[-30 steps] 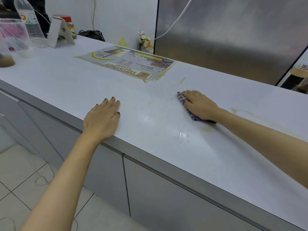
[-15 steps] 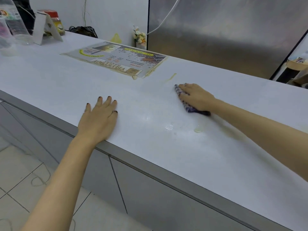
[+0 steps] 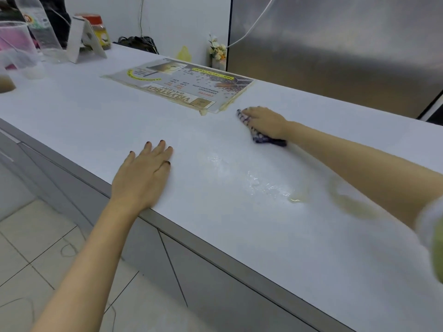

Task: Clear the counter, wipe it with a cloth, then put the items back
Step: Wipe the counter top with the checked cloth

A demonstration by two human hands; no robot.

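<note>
"VELVETBOY BAKERY" menu [image 3: 182,85] beside cloth [image 3: 261,136]

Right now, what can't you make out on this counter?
Head view only:
- Cloth: mostly under the right hand; its size and folds are hidden.
- Counter beneath the right forearm: covered, so any stain there is unseen.
- Brown cup: cut off by the left edge.
- Menu small print: too small, and upside down.
- Jar: partly behind the white stand.
</note>
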